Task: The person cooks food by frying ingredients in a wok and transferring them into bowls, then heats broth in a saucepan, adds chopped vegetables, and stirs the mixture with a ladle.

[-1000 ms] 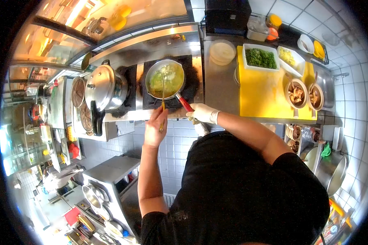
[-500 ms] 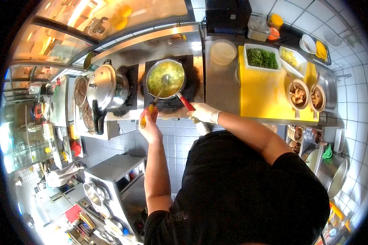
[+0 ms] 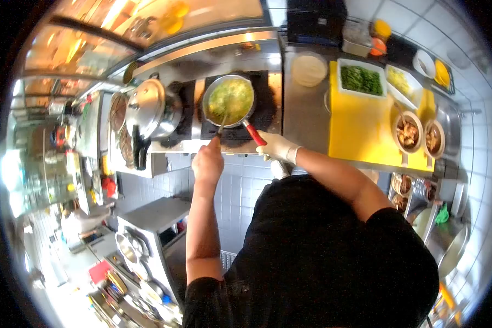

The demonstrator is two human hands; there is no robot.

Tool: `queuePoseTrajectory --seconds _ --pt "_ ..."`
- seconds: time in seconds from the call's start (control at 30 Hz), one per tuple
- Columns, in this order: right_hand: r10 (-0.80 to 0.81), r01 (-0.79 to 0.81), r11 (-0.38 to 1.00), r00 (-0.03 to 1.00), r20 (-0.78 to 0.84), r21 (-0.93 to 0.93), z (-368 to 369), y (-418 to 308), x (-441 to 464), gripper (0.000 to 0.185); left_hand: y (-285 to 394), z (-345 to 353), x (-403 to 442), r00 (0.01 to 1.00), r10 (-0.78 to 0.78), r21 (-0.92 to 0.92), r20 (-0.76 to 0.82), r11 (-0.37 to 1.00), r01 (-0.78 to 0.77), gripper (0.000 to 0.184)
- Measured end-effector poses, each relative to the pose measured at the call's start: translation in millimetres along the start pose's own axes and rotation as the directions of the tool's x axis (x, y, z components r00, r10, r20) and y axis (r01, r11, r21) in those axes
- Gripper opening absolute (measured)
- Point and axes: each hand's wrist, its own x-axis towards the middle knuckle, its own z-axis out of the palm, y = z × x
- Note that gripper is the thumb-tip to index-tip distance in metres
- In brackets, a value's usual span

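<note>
A round metal pan [image 3: 253,104] with a red handle [image 3: 253,133] rests on the stove burner, holding a yellow-green mixture [image 3: 233,94] with chopped green bits. My bare left hand [image 3: 208,163] is closed around the handle of a ladle [image 3: 223,124], whose head is down in the mixture and blurred. On the right, my right hand [image 3: 279,147] wears a pale glove and grips the end of the pan's red handle.
Left of the pan is a large lidded pressure cooker [image 3: 147,106]. To the right, a yellow cutting board [image 3: 358,131] bears a tray of chopped greens [image 3: 361,79], a tray of pale yellow pieces [image 3: 400,82] and two brown bowls [image 3: 407,134] of food.
My left hand has moved slightly right and turned over, knuckles now showing, with the ladle shifted in the pan. The whole view has shifted a little. My right hand keeps the pan handle.
</note>
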Motion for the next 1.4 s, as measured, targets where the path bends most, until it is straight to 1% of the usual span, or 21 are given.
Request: queuePoseTrajectory --seconds 0.1,0.13,0.27,0.4,0.43,0.5,0.53,0.63,0.67,0.73,0.77,0.8,0.9,0.97,1.03,1.07,1.17,1.3,1.33,1.37,1.4 --pt "0.002 -0.002 0.998 1.000 -0.001 -0.057 1 -2 5 0.067 11 -18 16 0.961 -0.229 0.063 0.156 0.973 0.222 0.024" --pt "-0.002 0.002 0.996 1.000 -0.006 -0.087 1 -4 3 0.068 9 -16 20 0.964 -0.245 0.035 0.102 0.969 0.243 0.026" --pt "0.003 -0.006 0.985 1.000 -0.016 -0.172 1 -8 1 0.065 9 0 46 0.962 -0.259 0.000 0.090 0.966 0.260 0.035" --pt "0.004 0.013 0.949 0.999 0.053 -0.314 -5 -15 -5 0.053 2 -10 26 0.984 -0.166 -0.124 0.061 0.977 0.173 0.035" --pt "0.018 -0.004 0.961 0.999 0.050 -0.278 -5 -14 -8 0.045 -8 -14 23 0.969 -0.206 -0.089 0.132 0.972 0.219 0.036" --pt "0.005 0.007 0.912 1.000 0.028 -0.411 -9 -28 -22 0.047 -13 -26 27 0.966 -0.239 -0.051 0.103 0.968 0.245 0.034" --pt "-0.016 0.029 0.896 0.999 0.032 -0.443 -12 -22 -21 0.052 -3 -28 36 0.961 -0.256 0.009 0.103 0.966 0.257 0.032" --pt "-0.067 0.074 0.857 0.997 0.034 -0.511 -22 -6 -26 0.070 10 -8 43 0.994 -0.106 -0.069 -0.018 0.992 0.104 0.031" --pt "-0.078 0.079 0.847 0.997 0.024 -0.525 -26 -7 -36 0.077 8 -11 38 0.995 -0.095 -0.088 0.039 0.991 0.098 0.032" --pt "-0.043 0.052 0.830 0.999 0.029 -0.556 -38 -14 -54 0.092 -27 -6 27 0.994 -0.106 -0.193 0.014 0.975 0.107 0.033" --pt "-0.042 0.045 0.850 0.999 0.017 -0.524 -47 -16 -59 0.090 -30 -13 27 0.994 -0.112 -0.243 0.005 0.964 0.110 0.034" --pt "-0.035 0.036 0.872 0.999 0.011 -0.489 -52 -15 -65 0.088 -29 -16 36 0.974 -0.211 -0.162 0.086 0.962 0.222 0.035" --pt "-0.030 0.011 0.878 0.999 -0.031 -0.479 -57 -17 -85 0.083 3 -6 55 0.978 -0.194 -0.008 0.073 0.981 0.195 0.033" --pt "-0.071 0.037 0.850 0.997 -0.044 -0.525 -68 -11 -95 0.083 -2 -10 40 0.988 -0.135 -0.103 0.071 0.985 0.142 0.033" --pt "-0.007 -0.037 0.856 0.996 -0.084 -0.515 -75 -11 -99 0.073 -29 -13 29 0.994 -0.106 -0.253 0.015 0.962 0.106 0.035" --pt "0.008 -0.055 0.863 0.995 -0.095 -0.501 -76 -9 -100 0.073 -24 -21 36 0.987 -0.153 -0.140 0.042 0.978 0.158 0.035" --pt "0.056 -0.086 0.885 0.995 -0.080 -0.457 -67 -8 -105 0.075 -1 -3 59 0.988 -0.150 -0.082 0.020 0.985 0.151 0.034" --pt "-0.054 0.031 0.878 0.998 -0.034 -0.478 -70 -14 -120 0.078 -35 -4 31 0.998 -0.065 -0.235 0.019 0.970 0.068 0.035" --pt "-0.047 0.019 0.882 0.998 -0.048 -0.471 -75 -12 -121 0.077 -40 -11 36 0.979 -0.168 -0.233 0.111 0.954 0.190 0.035" --pt "-0.028 -0.002 0.888 0.998 -0.058 -0.459 -74 -11 -126 0.076 -42 -5 46 0.992 -0.121 -0.086 0.041 0.989 0.124 0.034" --pt "0.022 -0.052 0.909 0.997 -0.076 -0.414 -75 -7 -130 0.075 -27 -5 54 0.989 -0.145 -0.078 0.028 0.986 0.147 0.035"
